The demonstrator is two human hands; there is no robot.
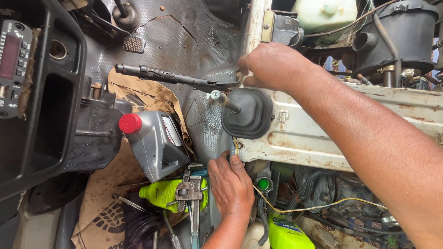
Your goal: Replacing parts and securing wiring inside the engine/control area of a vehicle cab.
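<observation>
Your two hands work at the edge of a worn white panel beside the gear lever boot.

Your left hand (230,184) lies low against the panel's (314,133) lower edge, fingers bent, their tips at the yellow wire (295,210) where it meets a small screw; whether they pinch the wire you cannot tell. Your right hand (272,64) curls loosely over the panel's upper edge, just above the black rubber boot (249,115), holding nothing you can see. The handbrake lever (170,78) runs just under that hand, leaving little room there. Left of your lower hand a pipe wrench (189,193) rests on a yellow-green bottle (161,193), with a grey oil jug (157,143) with a red cap above them on brown cardboard (101,193). A green cap (263,184) sits close at the right.
</observation>
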